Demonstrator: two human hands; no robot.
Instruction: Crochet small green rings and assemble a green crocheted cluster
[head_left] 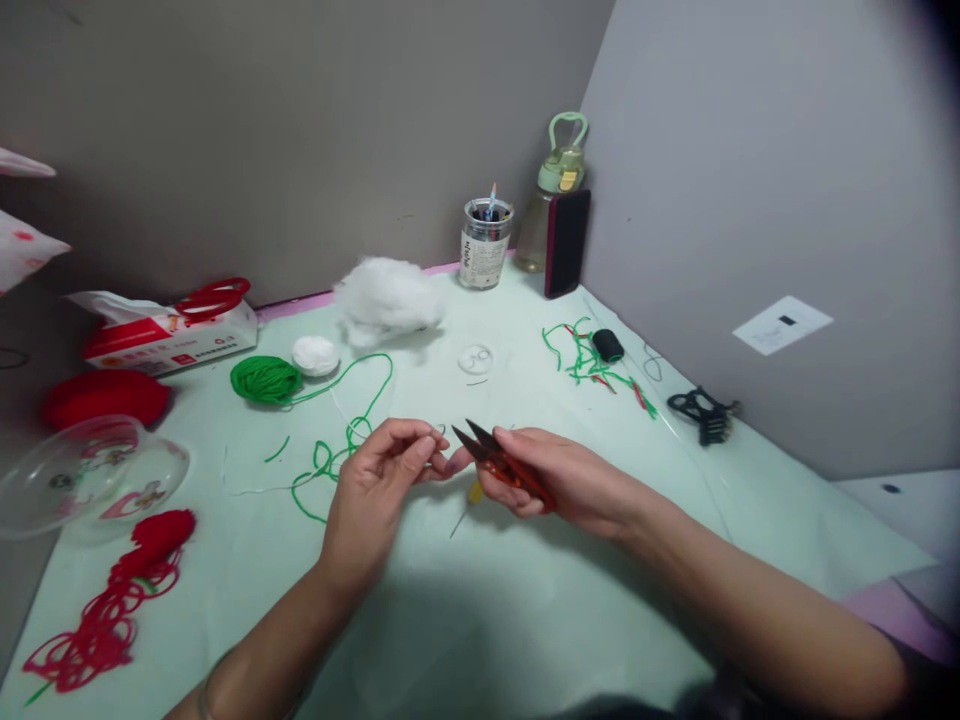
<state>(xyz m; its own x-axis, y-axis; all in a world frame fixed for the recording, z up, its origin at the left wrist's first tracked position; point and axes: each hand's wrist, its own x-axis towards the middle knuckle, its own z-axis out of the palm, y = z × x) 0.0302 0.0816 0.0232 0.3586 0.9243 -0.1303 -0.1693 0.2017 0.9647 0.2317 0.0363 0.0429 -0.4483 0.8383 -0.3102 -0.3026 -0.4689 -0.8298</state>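
Note:
My right hand (pixel 517 475) is wrapped round a pair of thread snips (pixel 517 478) with orange handles. Their dark blades point up and left, tips apart. Just left of the tips, my left hand (pixel 394 455) pinches something thin and dark between thumb and forefinger, too small to make out. Green yarn (pixel 322 460) lies in loose loops behind my left hand and runs to a green ball (pixel 266 381). Below my right hand, a thin tool with a yellow handle (pixel 475 491) rests on the table, partly hidden.
Far left are a tissue box (pixel 180 335), a clear plastic bowl (pixel 52 480) and tangled red yarn (pixel 97 625). White stuffing (pixel 390 300) and a pen cup (pixel 484 250) stand at the back, near a bottle (pixel 534 225) and phone (pixel 568 243). Yarn scraps (pixel 592 365) and a black claw clip (pixel 703 414) lie right.

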